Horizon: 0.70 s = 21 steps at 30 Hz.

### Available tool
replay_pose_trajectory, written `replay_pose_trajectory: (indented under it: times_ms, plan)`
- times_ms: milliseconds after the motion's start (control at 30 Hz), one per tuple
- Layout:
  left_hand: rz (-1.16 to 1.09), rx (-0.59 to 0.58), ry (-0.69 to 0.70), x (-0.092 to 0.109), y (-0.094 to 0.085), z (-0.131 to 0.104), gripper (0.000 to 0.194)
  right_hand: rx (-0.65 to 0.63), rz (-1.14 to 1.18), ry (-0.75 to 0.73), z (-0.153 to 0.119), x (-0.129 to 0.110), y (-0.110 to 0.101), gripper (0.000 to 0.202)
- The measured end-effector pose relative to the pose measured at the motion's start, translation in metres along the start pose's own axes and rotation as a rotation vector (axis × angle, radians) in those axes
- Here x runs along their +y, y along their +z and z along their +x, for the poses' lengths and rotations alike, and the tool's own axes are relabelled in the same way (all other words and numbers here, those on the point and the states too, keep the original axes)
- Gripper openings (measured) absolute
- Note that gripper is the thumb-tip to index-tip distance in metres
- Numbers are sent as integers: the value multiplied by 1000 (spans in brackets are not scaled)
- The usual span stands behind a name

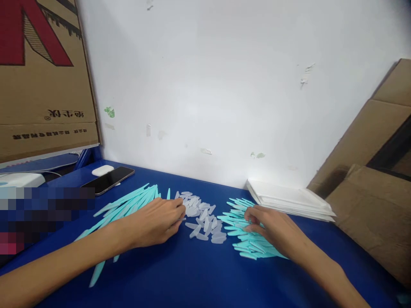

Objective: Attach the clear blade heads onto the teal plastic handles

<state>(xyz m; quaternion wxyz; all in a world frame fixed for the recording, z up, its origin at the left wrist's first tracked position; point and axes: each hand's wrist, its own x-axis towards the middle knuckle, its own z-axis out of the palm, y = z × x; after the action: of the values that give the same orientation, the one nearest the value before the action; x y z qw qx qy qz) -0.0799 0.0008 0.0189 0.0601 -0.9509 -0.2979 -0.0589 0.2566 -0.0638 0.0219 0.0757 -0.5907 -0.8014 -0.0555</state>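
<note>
My left hand (pixel 167 218) is closed, its fingers curled together at the left edge of a heap of translucent, cap-like plastic pieces (pixel 205 222). A slim teal plastic stick (pixel 168 193) points up from behind these fingers and seems held in them; its lower part is hidden. Under and behind my left wrist lies a fanned pile of long teal sticks (pixel 128 203). My right hand (pixel 265 222) reaches down onto another pile of teal sticks (pixel 247 246), thumb and forefinger bent with a gap between them. No stick shows clearly in its grip.
A dark phone (pixel 111 179) and a white earbud case (pixel 102 170) lie at the back left of the blue table (pixel 180 273). White flat sheets (pixel 289 196) are stacked against the wall. Cardboard boxes stand at left (pixel 48 94) and right (pixel 369 214).
</note>
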Motion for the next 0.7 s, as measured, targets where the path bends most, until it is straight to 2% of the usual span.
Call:
replay_pose_trajectory:
  times_ms: [167, 333, 533, 700]
  plan:
    - [-117, 144, -82, 4, -2, 2, 14, 62, 9, 3, 0, -1, -1, 11]
    - [-344, 335, -67, 16, -2, 1, 21, 102, -12, -15, 2, -5, 1, 14]
    - [-593, 406, -164, 26, -4, 4, 13, 262, -90, -185, 3, -4, 10, 12]
    - [-783, 395, -280, 28, -6, 6, 17, 265, -132, -191, 3, -4, 15, 20]
